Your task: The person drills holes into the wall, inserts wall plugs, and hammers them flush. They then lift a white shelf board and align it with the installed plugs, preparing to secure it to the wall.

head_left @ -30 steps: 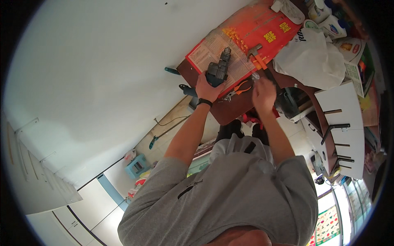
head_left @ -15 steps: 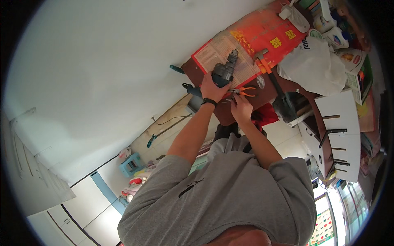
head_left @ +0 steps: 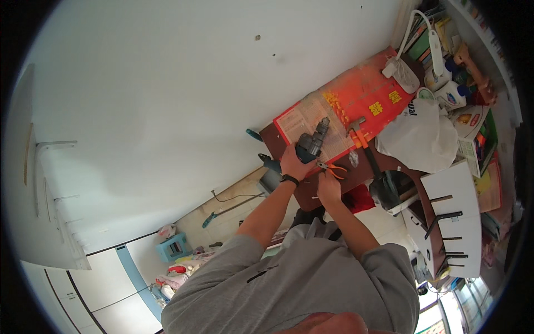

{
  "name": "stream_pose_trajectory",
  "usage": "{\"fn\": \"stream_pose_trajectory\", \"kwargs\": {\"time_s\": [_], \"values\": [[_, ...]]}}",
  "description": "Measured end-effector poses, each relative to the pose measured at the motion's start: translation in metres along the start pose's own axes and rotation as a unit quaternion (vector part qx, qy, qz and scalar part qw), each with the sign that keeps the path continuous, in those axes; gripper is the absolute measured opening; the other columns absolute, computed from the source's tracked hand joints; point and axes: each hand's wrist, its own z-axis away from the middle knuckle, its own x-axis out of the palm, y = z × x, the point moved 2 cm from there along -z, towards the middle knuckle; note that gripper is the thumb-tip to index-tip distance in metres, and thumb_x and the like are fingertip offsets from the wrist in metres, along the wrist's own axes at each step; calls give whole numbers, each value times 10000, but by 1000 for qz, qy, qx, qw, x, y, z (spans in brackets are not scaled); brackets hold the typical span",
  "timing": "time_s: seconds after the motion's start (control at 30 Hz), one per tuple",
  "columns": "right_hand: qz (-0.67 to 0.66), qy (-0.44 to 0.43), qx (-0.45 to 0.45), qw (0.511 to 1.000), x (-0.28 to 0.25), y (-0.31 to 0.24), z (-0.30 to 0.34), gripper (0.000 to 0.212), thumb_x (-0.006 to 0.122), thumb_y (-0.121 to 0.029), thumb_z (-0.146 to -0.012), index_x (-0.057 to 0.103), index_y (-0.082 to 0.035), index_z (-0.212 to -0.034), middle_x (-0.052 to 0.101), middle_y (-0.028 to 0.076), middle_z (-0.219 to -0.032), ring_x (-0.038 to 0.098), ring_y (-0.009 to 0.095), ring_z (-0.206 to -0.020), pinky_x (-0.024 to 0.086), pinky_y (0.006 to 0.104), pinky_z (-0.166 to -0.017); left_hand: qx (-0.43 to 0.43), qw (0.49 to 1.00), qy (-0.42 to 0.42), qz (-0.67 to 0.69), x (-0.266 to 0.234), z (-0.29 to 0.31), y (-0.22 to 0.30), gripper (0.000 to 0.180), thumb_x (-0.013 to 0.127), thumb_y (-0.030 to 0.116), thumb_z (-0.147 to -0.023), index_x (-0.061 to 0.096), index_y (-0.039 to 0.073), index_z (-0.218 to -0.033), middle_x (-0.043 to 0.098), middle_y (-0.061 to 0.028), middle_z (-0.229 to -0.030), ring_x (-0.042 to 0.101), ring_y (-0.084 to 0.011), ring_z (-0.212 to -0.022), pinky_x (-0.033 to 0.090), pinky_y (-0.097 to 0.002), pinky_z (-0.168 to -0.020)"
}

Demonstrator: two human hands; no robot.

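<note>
Left hand [head_left: 291,163]: I'm gripping the drill [head_left: 311,142] by its handle, nose pointing away over the newspaper [head_left: 308,119].
Right hand [head_left: 329,186]: closed on the pliers [head_left: 331,167] beside it.
Drill: looks heavy, rigid; best held at the handle.
Pliers: light, stiff.

— What does your left hand [head_left: 293,163] close on?

— You hold a cordless drill [head_left: 311,142] in dark, matt plastic, with a duller metal-looking nose.

— And under your right hand [head_left: 329,186]?

— Pliers [head_left: 332,168] with orange grips, smooth like plastic or rubber; the small jaws look like bare metal.

— The tabletop [head_left: 361,167]?

— Dark brown with a slight sheen, likely varnished wood. You have printed paper [head_left: 311,119] and glossy red sheeting [head_left: 367,94] spread on it, plus a crinkled, thin white plastic bag [head_left: 420,136]. Your sleeves [head_left: 289,284] are grey, soft matt cloth.
</note>
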Motion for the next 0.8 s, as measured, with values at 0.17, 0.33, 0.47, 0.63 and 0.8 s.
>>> {"fn": "stream_pose_trajectory", "kwargs": {"time_s": [0.17,0.33,0.47,0.63,0.8], "values": [[-39,56,-50,996,9,11,3,247,726,-11,-818,581,-17,-1017,591,209,-1119,685,364,-998,606,403,-817,22,1000,21,8,3,3,-3,894,905,440,-656,524,48,-1364,621,-213,-1252,629,-394,-1152,532,-486,-956],[-42,82,-62,994,10,16,9,198,679,-8,-836,616,-13,-1023,594,213,-1103,683,377,-969,595,425,-818,7,1000,14,14,-1,3,2,909,921,425,-656,531,24,-1373,639,-205,-1277,635,-381,-1186,519,-470,-993],[-46,33,-56,997,11,18,11,188,652,-33,-855,659,-18,-1042,605,212,-1109,686,383,-955,585,436,-820,12,1000,22,3,1,1,-2,903,924,432,-656,536,26,-1363,645,-210,-1262,638,-394,-1180,522,-473,-990],[-12,39,-17,999,14,20,10,135,662,-102,-893,658,-30,-1007,617,193,-1053,692,379,-911,588,457,-765,49,998,31,0,8,-1,-3,883,921,444,-673,539,23,-1349,655,-224,-1214,644,-418,-1144,525,-495,-964],[-56,85,-6,995,5,22,13,162,711,-96,-860,650,-31,-995,622,200,-1091,715,359,-848,610,438,-768,32,999,21,1,10,5,-13,899,924,440,-669,521,22,-1356,642,-229,-1216,634,-425,-1131,521,-510,-950]]}}
